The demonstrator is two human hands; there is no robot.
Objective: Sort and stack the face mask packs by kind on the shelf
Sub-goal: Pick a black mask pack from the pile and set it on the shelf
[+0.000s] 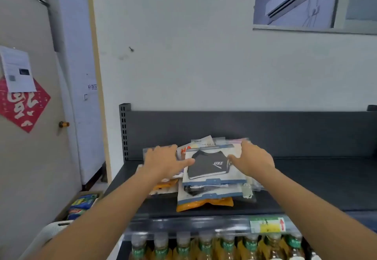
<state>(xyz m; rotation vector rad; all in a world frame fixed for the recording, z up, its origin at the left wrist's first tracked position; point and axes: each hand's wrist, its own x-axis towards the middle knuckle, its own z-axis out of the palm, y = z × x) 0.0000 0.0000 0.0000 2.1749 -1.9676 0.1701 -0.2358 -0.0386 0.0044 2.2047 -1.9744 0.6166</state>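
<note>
Bottles (206, 245) line the near lower shelf. Above, on the dark shelf (316, 184), my left hand (163, 162) presses flat on the mask packs (206, 202) while my right hand (253, 159) pinches the top black-mask pack (208, 168).

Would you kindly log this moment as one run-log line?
left hand on pile's left | right hand holds black mask pack atop pile | shelf | unsorted

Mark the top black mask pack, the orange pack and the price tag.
top black mask pack (208, 167), head view, on the black mask.
orange pack (204, 203), head view, on its front edge.
price tag (267, 225), head view, on its yellow part.
</note>
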